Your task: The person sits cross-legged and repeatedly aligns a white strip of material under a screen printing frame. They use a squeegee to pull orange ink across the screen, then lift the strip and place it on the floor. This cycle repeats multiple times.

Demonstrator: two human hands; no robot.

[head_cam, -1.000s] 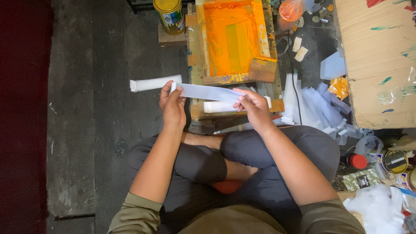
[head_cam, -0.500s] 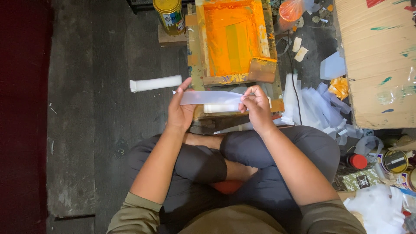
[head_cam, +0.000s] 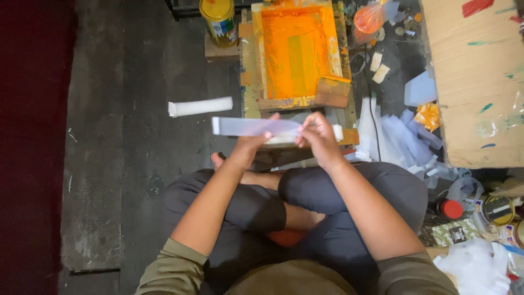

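L hand (head_cam: 252,143) + R hand (head_cam: 316,135) pinch white strip (head_cam: 245,127). Keep strip flat, tight btw grips; orange frame (head_cam: 297,52) just past.

You are holding a long, narrow strip of pale translucent plastic film (head_cam: 248,127) lying level and stretched crosswise in front of you, above your knees. Its left end is sticking out free past your fingers, while its right part is passing between both of your hands.
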